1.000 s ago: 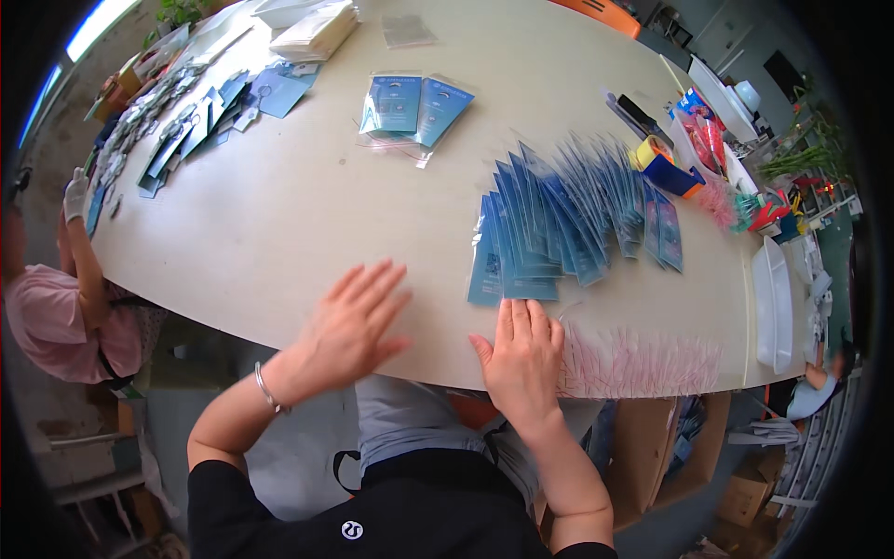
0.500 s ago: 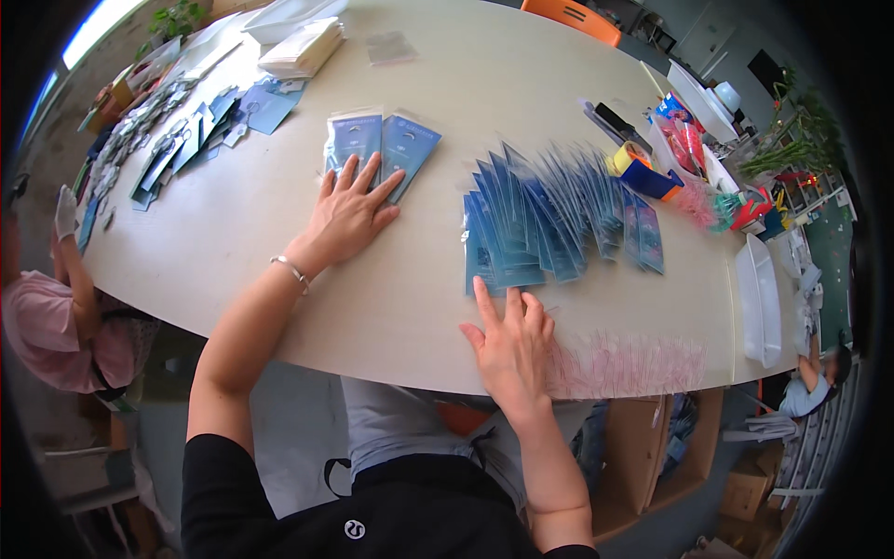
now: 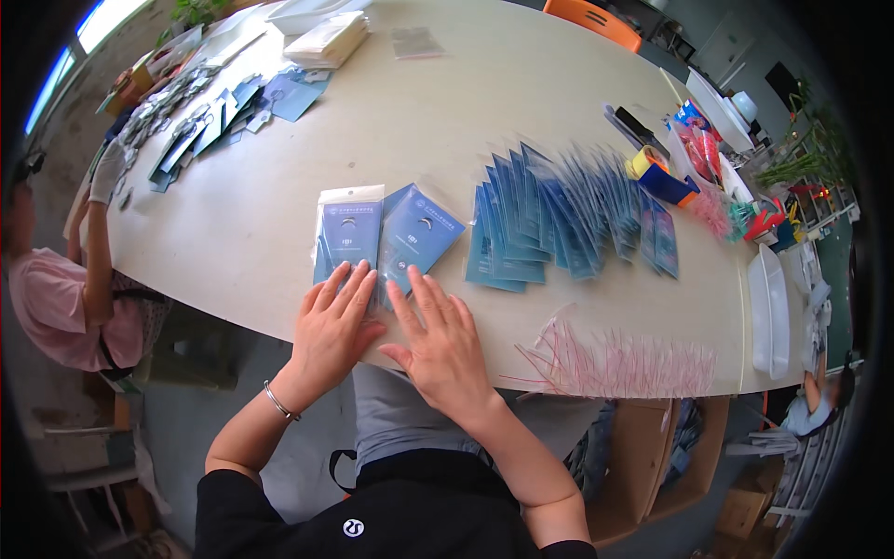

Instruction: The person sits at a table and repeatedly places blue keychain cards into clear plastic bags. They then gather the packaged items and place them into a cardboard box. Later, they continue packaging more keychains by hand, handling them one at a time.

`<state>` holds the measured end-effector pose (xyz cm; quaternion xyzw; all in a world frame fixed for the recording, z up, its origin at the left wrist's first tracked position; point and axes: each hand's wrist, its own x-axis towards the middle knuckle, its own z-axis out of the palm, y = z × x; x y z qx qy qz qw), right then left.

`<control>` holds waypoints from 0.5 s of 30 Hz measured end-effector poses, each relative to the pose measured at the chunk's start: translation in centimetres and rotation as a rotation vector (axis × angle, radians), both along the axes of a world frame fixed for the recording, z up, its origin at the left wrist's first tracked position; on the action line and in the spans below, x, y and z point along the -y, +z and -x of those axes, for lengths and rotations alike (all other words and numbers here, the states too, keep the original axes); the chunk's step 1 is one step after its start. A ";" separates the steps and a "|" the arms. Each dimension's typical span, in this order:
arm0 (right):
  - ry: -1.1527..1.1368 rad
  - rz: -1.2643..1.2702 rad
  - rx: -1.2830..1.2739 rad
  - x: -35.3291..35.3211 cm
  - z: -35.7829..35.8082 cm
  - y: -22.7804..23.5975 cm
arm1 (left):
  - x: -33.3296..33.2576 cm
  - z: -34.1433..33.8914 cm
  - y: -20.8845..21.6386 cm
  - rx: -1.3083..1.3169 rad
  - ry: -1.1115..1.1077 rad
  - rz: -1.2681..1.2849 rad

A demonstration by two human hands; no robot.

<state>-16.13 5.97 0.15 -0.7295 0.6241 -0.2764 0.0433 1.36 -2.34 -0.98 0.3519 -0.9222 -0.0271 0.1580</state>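
Cream tabletop (image 3: 242, 252). Two medium-blue cards (image 3: 424, 228) with white printing show through clear sleeves; a fanned row of cards (image 3: 507, 233) is deeper teal-blue. Thin strands (image 3: 643, 363) mix pink, red and white. A yellow tape roll (image 3: 641, 164) sits in a navy holder (image 3: 665, 185); a long tray (image 3: 770, 317) is white, a chair (image 3: 592, 20) orange. The person wears a black top (image 3: 438, 508) with a white round emblem (image 3: 353, 528), light grey trousers (image 3: 400, 419) and a silver bracelet (image 3: 277, 401). A co-worker's top (image 3: 70, 298) is pink.

Blue bagged cards (image 3: 418, 240), side by side
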 end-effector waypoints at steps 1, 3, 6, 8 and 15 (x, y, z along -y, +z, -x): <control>-0.005 -0.045 -0.022 0.3 -0.2 -0.3 | -0.4 -0.1 0.4 0.028 -0.007 -0.012; 0.000 -0.059 -0.034 0.1 0.3 -0.7 | -0.3 -0.6 0.7 0.062 0.011 -0.092; 0.086 -0.088 0.017 -0.9 1.7 -0.7 | 2.0 -2.3 0.4 0.047 0.116 -0.083; 0.128 -0.109 0.055 -1.7 2.9 -0.4 | 2.2 -2.4 0.8 -0.009 0.059 -0.081; 0.076 -0.100 0.208 -4.0 5.3 -0.5 | -0.1 3.1 1.9 0.063 -0.530 -0.139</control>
